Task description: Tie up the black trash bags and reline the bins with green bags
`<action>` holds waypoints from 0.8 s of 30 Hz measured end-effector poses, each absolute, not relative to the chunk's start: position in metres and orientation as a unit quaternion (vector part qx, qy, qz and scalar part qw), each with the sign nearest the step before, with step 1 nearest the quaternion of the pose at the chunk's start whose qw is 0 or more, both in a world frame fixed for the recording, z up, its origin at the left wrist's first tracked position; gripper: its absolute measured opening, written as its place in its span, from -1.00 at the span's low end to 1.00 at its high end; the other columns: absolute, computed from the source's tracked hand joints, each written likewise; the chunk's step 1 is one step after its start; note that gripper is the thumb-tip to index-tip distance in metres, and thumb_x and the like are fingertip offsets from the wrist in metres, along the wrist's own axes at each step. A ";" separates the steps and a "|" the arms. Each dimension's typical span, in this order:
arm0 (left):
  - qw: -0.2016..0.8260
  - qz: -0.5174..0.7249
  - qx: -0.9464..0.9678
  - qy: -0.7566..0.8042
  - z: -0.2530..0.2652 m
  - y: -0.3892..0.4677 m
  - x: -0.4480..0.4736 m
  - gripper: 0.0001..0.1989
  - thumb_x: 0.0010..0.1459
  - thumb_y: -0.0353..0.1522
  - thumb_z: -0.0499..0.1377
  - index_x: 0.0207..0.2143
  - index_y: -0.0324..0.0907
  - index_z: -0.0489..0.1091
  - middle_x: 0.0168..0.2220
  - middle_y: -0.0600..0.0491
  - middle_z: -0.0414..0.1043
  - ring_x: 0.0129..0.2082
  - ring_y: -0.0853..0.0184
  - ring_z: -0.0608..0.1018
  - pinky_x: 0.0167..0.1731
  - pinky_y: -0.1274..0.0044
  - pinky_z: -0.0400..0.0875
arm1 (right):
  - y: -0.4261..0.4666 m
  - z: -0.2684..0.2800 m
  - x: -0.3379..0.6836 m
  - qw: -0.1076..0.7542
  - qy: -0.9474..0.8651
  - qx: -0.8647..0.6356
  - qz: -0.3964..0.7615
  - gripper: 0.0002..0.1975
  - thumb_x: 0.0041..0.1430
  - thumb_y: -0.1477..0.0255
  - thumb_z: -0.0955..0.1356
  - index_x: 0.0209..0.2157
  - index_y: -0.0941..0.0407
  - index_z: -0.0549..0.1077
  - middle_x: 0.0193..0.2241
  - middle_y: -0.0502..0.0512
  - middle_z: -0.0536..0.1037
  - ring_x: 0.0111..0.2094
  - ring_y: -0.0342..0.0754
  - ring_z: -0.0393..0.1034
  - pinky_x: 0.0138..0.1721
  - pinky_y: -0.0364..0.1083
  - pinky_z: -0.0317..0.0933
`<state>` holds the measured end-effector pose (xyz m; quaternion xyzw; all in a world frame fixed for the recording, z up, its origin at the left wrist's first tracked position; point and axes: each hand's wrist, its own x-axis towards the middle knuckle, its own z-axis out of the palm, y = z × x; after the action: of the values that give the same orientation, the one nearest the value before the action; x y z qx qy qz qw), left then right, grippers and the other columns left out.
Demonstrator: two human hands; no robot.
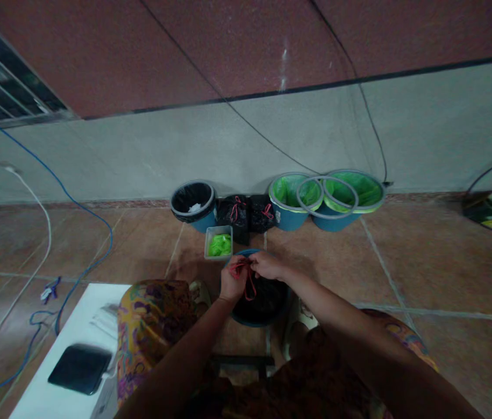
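Between my feet stands a blue bin (252, 322) with a black garbage bag (266, 299) inside it. Over the bin's far side, my left hand (234, 282) is closed on the bag's red drawstring (250, 288), which hangs in a loop below the fingers. My right hand (267, 266) meets it from the right, its fingers pinched on the same red drawstring. Both hands are close together, nearly touching. The exact form of the string between the fingertips is too small to make out.
Beyond the bin sit a clear box (206, 247) of green bags, two tied black bags (234, 214), a black-lined bin (202, 222) and two green-lined bins (292, 220). Loose grey rings (328, 217) rest on those. A white table (49, 361) holding a tablet (81, 369) is at left.
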<state>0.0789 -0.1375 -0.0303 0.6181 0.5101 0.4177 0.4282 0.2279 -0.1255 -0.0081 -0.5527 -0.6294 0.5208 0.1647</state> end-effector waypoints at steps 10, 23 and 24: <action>0.421 0.360 0.629 0.545 -0.038 -0.139 0.071 -0.92 0.03 -0.40 0.23 -0.52 -0.13 0.46 -0.49 0.08 0.48 -0.44 0.34 0.50 -0.37 0.55 0.33 | -0.128 -0.004 0.231 0.103 -0.642 -0.604 0.461 -0.78 0.14 0.52 0.26 -0.40 0.16 0.56 -0.57 0.04 0.56 -0.59 -0.19 0.39 -0.56 -0.26 0.13; 0.421 0.275 0.672 0.543 -0.061 -0.143 0.060 -0.84 0.03 -0.37 0.23 -0.58 -0.15 0.40 -0.57 0.12 0.41 -0.50 0.38 0.43 -0.42 0.58 0.26 | -0.130 -0.010 0.236 -0.032 -0.664 -0.696 0.272 -0.70 0.21 0.48 0.25 -0.19 0.24 0.59 -0.14 0.38 0.60 -0.09 0.12 0.50 -0.17 -0.08 0.28; 0.428 0.272 0.670 0.542 -0.063 -0.142 0.059 -0.86 0.03 -0.35 0.23 -0.57 -0.15 0.41 -0.56 0.12 0.42 -0.49 0.38 0.44 -0.40 0.56 0.28 | -0.130 -0.009 0.236 -0.032 -0.671 -0.688 0.276 -0.70 0.22 0.48 0.24 -0.19 0.24 0.58 -0.14 0.38 0.60 -0.08 0.12 0.49 -0.15 -0.07 0.28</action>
<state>0.0592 -0.1419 -0.0633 0.6700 0.5422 0.2724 0.4278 0.2363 -0.1305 -0.0092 -0.6876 -0.6707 0.2765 -0.0318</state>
